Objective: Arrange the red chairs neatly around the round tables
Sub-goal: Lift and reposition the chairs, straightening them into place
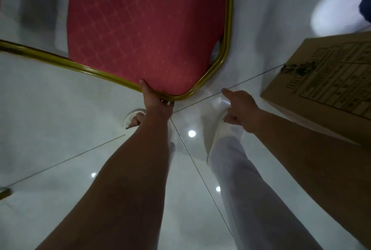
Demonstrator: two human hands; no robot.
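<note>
In the head view, you hold the red chair with your left grip only. This grip is clamped on the gold frame at the near edge of the chair, close to its near right corner. The thumb lies on top against the red cushion, and the other fingers go under the tube. I think you take it at this place because the round tube gives a firm hold. It also lets you drag or turn the whole chair with one arm.

The chair lies directly ahead of the left grip and reaches away from you. One long piece of the frame runs from the grip toward the far left. I cannot tell for sure whether this cushion is the seat or the back. The legs are hidden.

Your right grip hangs free just to the right of the chair's near corner. It does not touch the chair; its fingers are apart, loosely stretched, and hold nothing. It seems ready to join on the frame.

A cardboard box lies on the white floor to the right of the chair, beyond the right grip. It may hinder a turn to that side. No round table shows, so I judge the chair is not yet at its place.
</note>
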